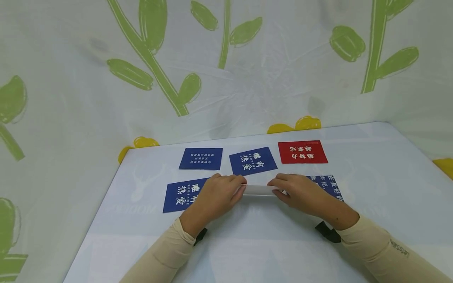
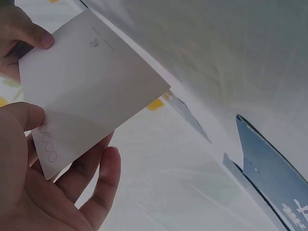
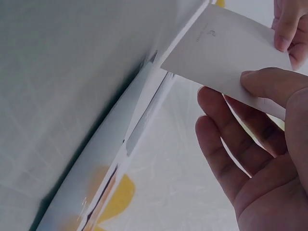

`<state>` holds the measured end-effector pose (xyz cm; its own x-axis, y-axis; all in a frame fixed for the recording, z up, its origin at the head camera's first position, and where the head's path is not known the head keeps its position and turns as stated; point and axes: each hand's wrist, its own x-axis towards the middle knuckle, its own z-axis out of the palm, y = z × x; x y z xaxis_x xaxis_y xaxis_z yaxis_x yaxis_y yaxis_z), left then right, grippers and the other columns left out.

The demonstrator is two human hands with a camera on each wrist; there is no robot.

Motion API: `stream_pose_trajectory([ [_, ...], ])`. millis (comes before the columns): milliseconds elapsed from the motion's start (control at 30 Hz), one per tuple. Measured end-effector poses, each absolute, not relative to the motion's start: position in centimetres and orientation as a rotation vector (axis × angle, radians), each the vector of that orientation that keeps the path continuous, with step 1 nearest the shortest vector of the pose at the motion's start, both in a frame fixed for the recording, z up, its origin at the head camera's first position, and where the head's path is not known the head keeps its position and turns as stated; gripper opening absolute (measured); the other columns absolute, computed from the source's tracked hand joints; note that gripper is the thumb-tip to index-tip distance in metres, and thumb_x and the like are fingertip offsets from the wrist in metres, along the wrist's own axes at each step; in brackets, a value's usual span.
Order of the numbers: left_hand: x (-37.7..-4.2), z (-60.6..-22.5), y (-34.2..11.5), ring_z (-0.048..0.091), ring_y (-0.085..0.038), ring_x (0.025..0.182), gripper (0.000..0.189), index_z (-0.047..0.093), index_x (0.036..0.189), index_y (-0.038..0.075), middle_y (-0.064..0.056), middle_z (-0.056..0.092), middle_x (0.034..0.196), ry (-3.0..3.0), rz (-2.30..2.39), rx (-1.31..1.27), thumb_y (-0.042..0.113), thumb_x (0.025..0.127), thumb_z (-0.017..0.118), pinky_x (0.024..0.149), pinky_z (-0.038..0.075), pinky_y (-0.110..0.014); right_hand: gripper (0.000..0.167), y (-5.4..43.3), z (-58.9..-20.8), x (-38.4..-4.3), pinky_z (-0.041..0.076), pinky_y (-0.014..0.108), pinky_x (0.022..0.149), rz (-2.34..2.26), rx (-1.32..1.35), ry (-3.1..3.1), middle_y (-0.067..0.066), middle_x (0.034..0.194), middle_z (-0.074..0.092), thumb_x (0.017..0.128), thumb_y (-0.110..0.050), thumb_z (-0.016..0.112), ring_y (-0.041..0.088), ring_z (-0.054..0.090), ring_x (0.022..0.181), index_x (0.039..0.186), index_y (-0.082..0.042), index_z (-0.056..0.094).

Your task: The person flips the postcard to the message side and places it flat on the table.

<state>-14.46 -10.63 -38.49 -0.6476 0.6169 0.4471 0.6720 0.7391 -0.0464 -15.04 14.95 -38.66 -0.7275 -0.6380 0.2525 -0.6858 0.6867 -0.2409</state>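
Both hands hold one white postcard over the middle of the table. My left hand pinches its left end, with the thumb on the near face and fingers behind. At the opposite end, my right hand pinches it in the same way. In the left wrist view, small printed circles and a tiny emblem show on the pale face of the postcard. The head view catches that card almost edge-on. Its far face is hidden.
Behind the hands lie two blue cards and a red card. The left arm partly covers a blue card; the right hand partly covers another blue card. A leaf-patterned cloth hangs behind the white table.
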Motion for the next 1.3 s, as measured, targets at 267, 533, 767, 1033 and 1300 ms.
stream_pose_trajectory([
  [267, -14.24, -38.48, -10.56, 0.051, -0.004, 0.053, 0.014, 0.069, 0.108, 0.016, 0.004, 0.078, 0.092, -2.645, -0.317, -0.886, 0.023, 0.096, 0.066, 0.054, 0.045, -0.018, 0.039, 14.92, -38.57, -14.97, 0.061, 0.027, 0.072, 0.533, 1.027, -2.786, 0.007, 0.106, 0.076, 0.081, -0.01, 0.082, 0.02, 0.075, 0.087, 0.119, -0.01, 0.071],
  [533, -14.03, -38.19, -10.42, 0.05, -0.003, 0.053, 0.02, 0.067, 0.112, 0.013, -0.002, 0.077, 0.1, -2.698, -0.481, -0.792, 0.021, 0.094, 0.069, 0.049, 0.038, -0.014, 0.053, 14.97, -38.53, -14.87, 0.058, 0.02, 0.068, 0.642, 1.0, -2.805, 0.006, 0.107, 0.074, 0.083, -0.009, 0.081, 0.008, 0.066, 0.076, 0.132, -0.014, 0.062],
  [767, -13.89, -38.33, -10.29, 0.058, -0.007, 0.063, 0.029, 0.065, 0.12, 0.014, -0.003, 0.073, 0.111, -2.729, -0.557, -0.729, 0.02, 0.092, 0.071, 0.054, 0.045, -0.015, 0.065, 15.09, -38.98, -14.91, 0.052, 0.014, 0.061, 0.7, 0.99, -2.716, 0.002, 0.097, 0.062, 0.081, -0.008, 0.083, 0.003, 0.057, 0.073, 0.139, -0.018, 0.056],
  [1033, -13.91, -38.38, -10.13, 0.061, -0.01, 0.066, 0.041, 0.061, 0.129, 0.017, -0.004, 0.069, 0.114, -2.81, -0.558, -0.639, 0.023, 0.091, 0.074, 0.058, 0.05, -0.016, 0.065, 14.91, -38.76, -14.88, 0.056, 0.017, 0.065, 0.697, 1.0, -2.709, 0.009, 0.126, 0.058, 0.082, -0.004, 0.08, 0.007, 0.065, 0.078, 0.141, -0.019, 0.056],
  [1300, -13.86, -38.3, -10.03, 0.054, -0.01, 0.061, 0.05, 0.059, 0.133, 0.017, -0.007, 0.066, 0.114, -2.874, -0.533, -0.567, 0.026, 0.088, 0.078, 0.055, 0.046, -0.018, 0.065, 14.86, -38.94, -15.0, 0.059, 0.022, 0.07, 0.634, 1.012, -2.711, 0.011, 0.134, 0.056, 0.082, -0.006, 0.081, 0.015, 0.07, 0.086, 0.141, -0.022, 0.057],
])
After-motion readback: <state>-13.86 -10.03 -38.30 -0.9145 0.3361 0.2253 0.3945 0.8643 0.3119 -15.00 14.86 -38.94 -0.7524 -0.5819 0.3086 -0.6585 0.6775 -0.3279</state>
